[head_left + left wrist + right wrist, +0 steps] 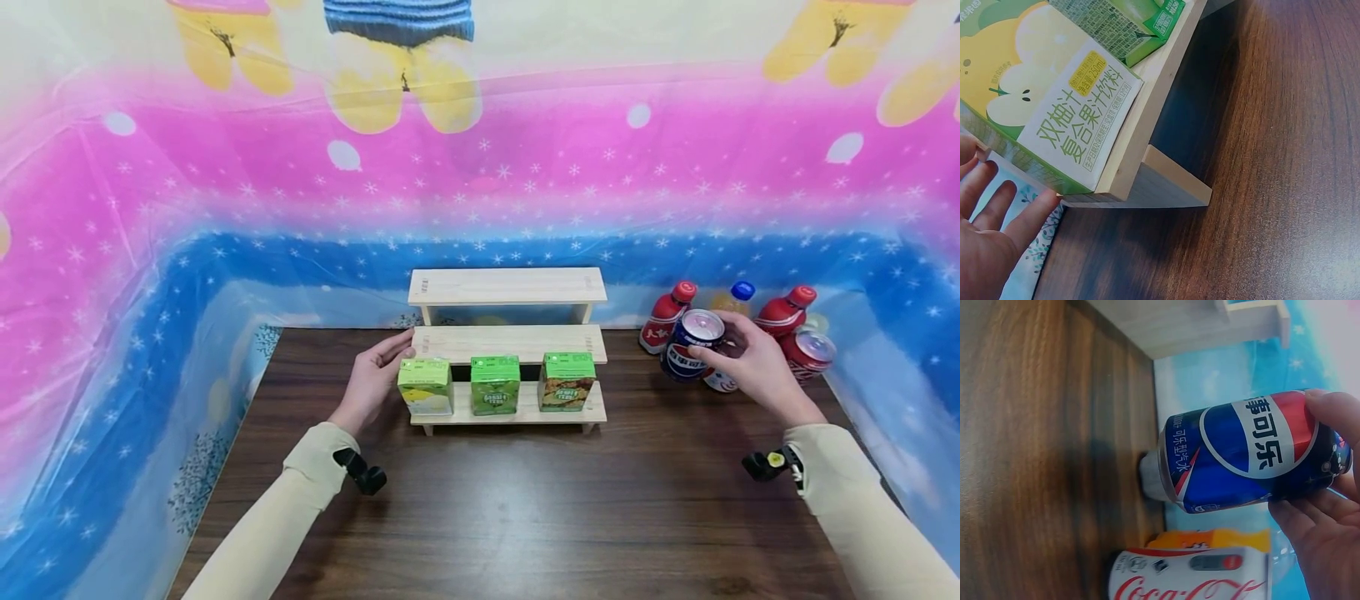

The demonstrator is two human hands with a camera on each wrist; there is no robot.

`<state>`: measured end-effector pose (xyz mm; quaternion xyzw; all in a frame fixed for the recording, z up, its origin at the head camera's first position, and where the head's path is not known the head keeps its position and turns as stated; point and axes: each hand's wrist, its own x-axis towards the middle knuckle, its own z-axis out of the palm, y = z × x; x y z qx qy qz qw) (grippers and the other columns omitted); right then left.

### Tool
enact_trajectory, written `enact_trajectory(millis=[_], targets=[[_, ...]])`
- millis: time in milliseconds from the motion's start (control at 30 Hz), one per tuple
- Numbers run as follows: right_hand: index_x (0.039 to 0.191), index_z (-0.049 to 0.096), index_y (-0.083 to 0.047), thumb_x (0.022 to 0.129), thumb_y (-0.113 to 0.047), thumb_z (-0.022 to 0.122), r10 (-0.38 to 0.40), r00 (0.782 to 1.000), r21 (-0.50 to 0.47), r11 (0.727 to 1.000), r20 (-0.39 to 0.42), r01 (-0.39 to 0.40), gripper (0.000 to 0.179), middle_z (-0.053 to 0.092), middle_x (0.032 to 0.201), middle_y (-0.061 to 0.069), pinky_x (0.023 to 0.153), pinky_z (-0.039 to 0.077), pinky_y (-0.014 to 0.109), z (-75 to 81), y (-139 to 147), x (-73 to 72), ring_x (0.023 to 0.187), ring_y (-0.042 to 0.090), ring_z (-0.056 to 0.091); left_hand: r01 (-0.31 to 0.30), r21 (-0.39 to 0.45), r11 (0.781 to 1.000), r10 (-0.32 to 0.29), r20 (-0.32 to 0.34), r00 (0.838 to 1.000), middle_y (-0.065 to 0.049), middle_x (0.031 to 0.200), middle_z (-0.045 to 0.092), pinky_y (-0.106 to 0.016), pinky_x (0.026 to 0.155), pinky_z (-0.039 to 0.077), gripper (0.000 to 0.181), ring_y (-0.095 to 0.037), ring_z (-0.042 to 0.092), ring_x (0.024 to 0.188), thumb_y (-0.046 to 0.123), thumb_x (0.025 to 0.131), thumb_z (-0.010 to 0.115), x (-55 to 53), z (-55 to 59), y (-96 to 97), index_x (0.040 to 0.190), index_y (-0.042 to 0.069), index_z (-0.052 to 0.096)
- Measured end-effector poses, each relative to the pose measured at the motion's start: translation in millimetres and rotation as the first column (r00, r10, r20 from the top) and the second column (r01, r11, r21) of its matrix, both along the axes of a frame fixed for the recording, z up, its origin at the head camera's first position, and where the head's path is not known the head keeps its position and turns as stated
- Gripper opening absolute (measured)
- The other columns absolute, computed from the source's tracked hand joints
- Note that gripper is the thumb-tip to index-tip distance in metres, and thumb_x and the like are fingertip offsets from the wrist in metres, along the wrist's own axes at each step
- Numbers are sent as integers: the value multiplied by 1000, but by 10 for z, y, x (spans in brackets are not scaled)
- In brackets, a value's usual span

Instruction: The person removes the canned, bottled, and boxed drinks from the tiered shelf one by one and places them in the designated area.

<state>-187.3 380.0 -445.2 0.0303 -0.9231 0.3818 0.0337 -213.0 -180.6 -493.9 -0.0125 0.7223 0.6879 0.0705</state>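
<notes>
My right hand (757,367) grips a blue Pepsi can (693,343) near its top, thumb on one side and fingers on the other. In the right wrist view the can (1247,450) appears raised off the table. Beside it stands a white Coca-Cola can (1191,575). My left hand (371,379) is at the left end of a three-tier wooden shelf (510,343), its fingertips touching the end. In the left wrist view those fingers (1032,219) are fairly straight, beside a yellow-green juice carton (1054,94).
On the lowest tier also stand a green carton (495,386) and a green-brown carton (567,383). Right of the shelf are a red bottle (663,321), a blue-capped bottle (741,293), another red bottle (783,312) and a red can (810,350). A patterned cloth (480,183) hangs behind the brown table (510,517).
</notes>
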Motion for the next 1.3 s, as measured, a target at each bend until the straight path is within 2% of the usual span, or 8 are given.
enact_trajectory(millis=[167,433,533,600,667,767,1033,1300], targets=[[147,49,0,95,-30,79,33,999,-21,999,-23,-34,67,59,139,27,86,45,4,-116,5,-25,125,47,60,-7,-5,1000,7,7,1000,-13,155,53,-18,87,56,46,-8,63,121,16,108,60,-5,6,6,154,13,54],[148,48,3,96,-29,78,69,997,-11,998,-15,-69,68,60,137,30,89,46,6,-302,-15,-46,125,49,60,-6,-9,1000,6,14,1000,-15,155,52,-19,87,57,45,-19,60,131,10,109,56,3,9,3,154,12,52],[147,48,3,96,-29,78,67,998,-11,998,-13,-68,67,60,136,29,94,51,16,-362,-25,-48,124,48,60,-3,-7,1000,3,14,1000,-15,156,52,-19,87,57,46,-22,58,134,9,109,55,0,9,4,155,11,52],[148,46,3,97,-32,78,55,998,-25,998,7,-55,69,58,139,30,104,53,36,-394,-33,-45,127,49,57,-2,-7,1000,2,14,1000,-15,156,52,-20,87,57,45,-20,60,131,9,109,55,-2,10,3,155,12,52],[150,44,3,97,-33,77,44,999,-48,998,32,-43,72,55,143,32,107,47,56,-424,-40,-45,130,51,55,-1,-7,1000,1,12,1000,-15,156,52,-20,87,57,46,-16,62,128,10,109,55,-4,12,4,154,12,52],[151,42,2,97,-35,77,30,998,-68,997,58,-26,74,51,147,33,107,42,65,-463,-34,-50,132,51,53,0,-10,1000,0,10,1000,-15,155,53,-20,85,58,45,-11,64,121,10,109,55,-6,12,3,154,12,52],[154,40,1,97,-37,76,43,995,-85,996,91,-35,77,49,149,32,109,40,64,-476,5,-57,136,50,50,-11,-19,1000,12,14,1000,-14,154,54,-20,85,58,45,-8,65,116,13,109,57,-16,5,7,154,14,54],[150,44,6,98,-30,77,81,996,9,997,39,-81,71,55,140,31,104,45,61,-442,52,-96,128,52,57,-14,-25,1000,14,17,1000,-13,154,54,-20,83,58,45,-4,66,111,12,109,57,-17,2,9,154,15,54]])
